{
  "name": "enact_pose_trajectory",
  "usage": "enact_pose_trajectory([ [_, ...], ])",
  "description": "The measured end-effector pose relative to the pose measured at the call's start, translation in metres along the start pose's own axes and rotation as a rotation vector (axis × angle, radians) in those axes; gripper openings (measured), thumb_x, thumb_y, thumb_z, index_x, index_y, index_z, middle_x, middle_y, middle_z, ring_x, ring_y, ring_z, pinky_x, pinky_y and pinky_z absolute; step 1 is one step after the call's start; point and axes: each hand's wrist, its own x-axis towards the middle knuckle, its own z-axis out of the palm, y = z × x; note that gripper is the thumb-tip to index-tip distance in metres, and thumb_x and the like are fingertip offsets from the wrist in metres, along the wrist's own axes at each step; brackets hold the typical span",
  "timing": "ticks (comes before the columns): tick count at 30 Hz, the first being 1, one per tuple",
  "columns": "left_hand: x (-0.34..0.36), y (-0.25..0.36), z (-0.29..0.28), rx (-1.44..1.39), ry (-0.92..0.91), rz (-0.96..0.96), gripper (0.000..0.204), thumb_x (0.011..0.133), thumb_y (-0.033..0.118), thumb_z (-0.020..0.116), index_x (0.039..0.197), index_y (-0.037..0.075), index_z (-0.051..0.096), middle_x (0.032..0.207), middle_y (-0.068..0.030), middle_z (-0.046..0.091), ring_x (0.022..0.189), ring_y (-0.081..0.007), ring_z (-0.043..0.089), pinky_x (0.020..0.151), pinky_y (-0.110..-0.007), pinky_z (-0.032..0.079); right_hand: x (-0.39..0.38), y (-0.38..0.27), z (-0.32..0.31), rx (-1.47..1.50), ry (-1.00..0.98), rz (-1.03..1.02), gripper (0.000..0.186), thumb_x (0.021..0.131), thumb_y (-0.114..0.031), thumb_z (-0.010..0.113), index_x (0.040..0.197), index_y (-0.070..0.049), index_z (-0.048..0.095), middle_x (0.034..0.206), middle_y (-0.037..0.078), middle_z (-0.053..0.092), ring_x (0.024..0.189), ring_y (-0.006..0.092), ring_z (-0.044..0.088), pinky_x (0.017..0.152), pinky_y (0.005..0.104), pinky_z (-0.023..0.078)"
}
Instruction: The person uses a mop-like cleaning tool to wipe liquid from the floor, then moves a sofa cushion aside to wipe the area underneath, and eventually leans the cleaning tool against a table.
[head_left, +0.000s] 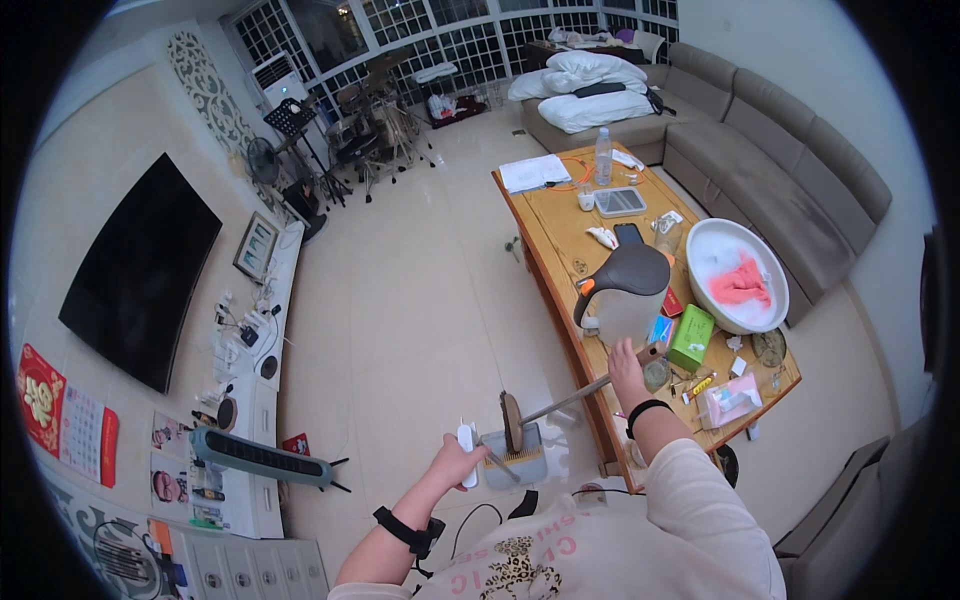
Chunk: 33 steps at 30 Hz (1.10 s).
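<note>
My left hand (458, 464) is closed around the white top of a long-handled dustpan, whose grey-blue pan (528, 470) has a yellowish comb edge and sits low over the tiled floor. My right hand (627, 376) grips the upper handle of a broom (566, 398) beside the table edge. The handle slants down to the left, and the brown broom head (511, 424) is over the pan, seen nearly edge-on. Whether its bristles touch the pan is hard to see. Any sweepings in the pan are too small to make out.
To my right stands a wooden table (545, 232) with a white basin (700, 285) holding suds and pink cloth, a grey-lidded bin-like appliance (630, 310), a green box (691, 338) and a bottle (603, 158). A tower fan (262, 460) stands left; a sofa (750, 150) lies beyond.
</note>
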Motion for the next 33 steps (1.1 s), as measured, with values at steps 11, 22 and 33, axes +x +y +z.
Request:
enact_pose_trajectory([
  [11,-0.007,-0.006,-0.009,0.099,-0.011,-0.032,0.075,0.066,0.041,0.058,0.108,-0.007,0.018,0.077,-0.02,0.053,0.061,-0.0231,0.057,0.039,-0.029,0.046,-0.01,-0.016,0.01,0.033,-0.102,-0.039,0.039,0.079,-0.022,0.039,0.116,-0.007,0.04,0.116,0.006,0.04,0.112,0.0245,0.029,0.094,0.0457,0.014],
  [22,0.009,-0.018,-0.007,0.103,-0.049,0.031,0.065,0.066,0.032,0.06,0.103,-0.009,0.027,0.076,-0.018,0.052,0.06,-0.0237,0.057,0.038,-0.031,0.047,0.015,-0.013,0.011,0.151,0.26,-0.155,0.016,0.073,-0.019,0.045,0.076,-0.014,0.06,0.077,-0.003,0.056,0.085,0.0143,0.045,0.073,0.0292,0.03],
  [33,0.014,-0.017,0.021,0.107,-0.029,0.116,0.056,0.063,0.021,0.06,0.1,-0.01,0.031,0.086,-0.0241,0.051,0.068,-0.0305,0.058,0.04,-0.032,0.05,0.013,-0.015,-0.005,0.122,0.124,-0.179,0.025,0.076,-0.022,0.042,0.092,-0.015,0.06,0.094,-0.002,0.054,0.096,0.0119,0.04,0.089,0.0345,0.024],
])
